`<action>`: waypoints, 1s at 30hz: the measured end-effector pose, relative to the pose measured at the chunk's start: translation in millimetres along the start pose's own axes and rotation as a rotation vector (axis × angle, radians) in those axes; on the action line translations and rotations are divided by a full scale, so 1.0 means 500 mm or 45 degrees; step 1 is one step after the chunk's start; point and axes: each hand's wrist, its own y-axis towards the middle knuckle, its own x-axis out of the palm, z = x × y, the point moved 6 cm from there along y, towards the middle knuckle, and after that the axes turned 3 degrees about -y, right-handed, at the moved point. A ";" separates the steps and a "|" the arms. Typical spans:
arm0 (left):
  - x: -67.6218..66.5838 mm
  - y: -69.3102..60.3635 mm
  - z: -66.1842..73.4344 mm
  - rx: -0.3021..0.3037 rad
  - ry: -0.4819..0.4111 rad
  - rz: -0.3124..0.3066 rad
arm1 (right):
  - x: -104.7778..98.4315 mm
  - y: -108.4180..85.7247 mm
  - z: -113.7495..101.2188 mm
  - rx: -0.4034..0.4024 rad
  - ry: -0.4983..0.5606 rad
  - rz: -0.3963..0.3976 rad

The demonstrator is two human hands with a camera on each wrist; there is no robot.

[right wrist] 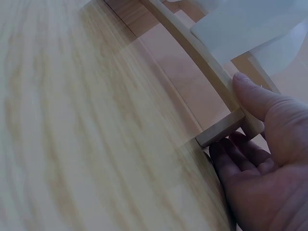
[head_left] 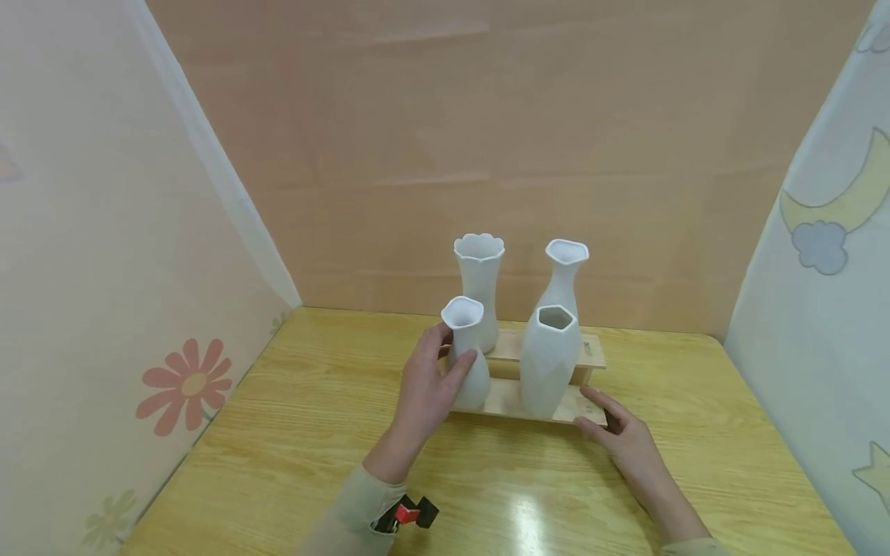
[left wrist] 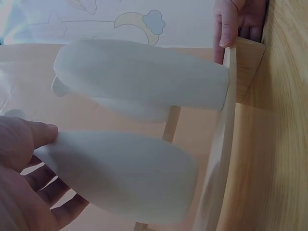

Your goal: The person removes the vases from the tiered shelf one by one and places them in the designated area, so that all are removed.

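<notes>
My left hand (head_left: 426, 390) holds a white vase (head_left: 474, 382) with a narrow neck and flared rim, thumb on one side and fingers behind the neck. This vase stands at the left of the lower step of a two-step wooden stand (head_left: 502, 398). At the stand's right end, my right hand (head_left: 629, 446) grips the lower board; in the right wrist view the thumb (right wrist: 250, 91) lies on the board and the fingers bend under its end. A faceted white vase (head_left: 549, 371) stands on the lower step, near the right hand.
Two more white vases stand on the upper step: a scallop-rimmed vase (head_left: 480, 289) at left and a flared-neck vase (head_left: 562, 289) at right, partly hidden. A wood-grain table (head_left: 313, 432) lies beneath, with an orange-brown backdrop (head_left: 389, 154) behind and patterned side panels.
</notes>
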 end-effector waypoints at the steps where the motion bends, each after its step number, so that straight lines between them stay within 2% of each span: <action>1: -0.006 0.000 0.001 0.000 0.005 0.001 | 0.000 0.000 -0.001 -0.004 0.007 -0.002; 7: -0.050 0.004 0.009 0.008 0.019 0.024 | 0.002 -0.004 -0.005 -0.025 0.028 -0.009; 13: -0.098 0.012 0.008 0.039 0.024 0.084 | 0.002 -0.006 -0.009 -0.043 0.046 0.001; 21: -0.143 0.023 -0.023 -0.034 0.019 0.139 | 0.001 -0.007 -0.005 -0.044 0.025 0.010; 30: -0.179 0.040 -0.064 -0.020 0.062 0.206 | 0.003 -0.008 -0.002 -0.019 0.008 0.003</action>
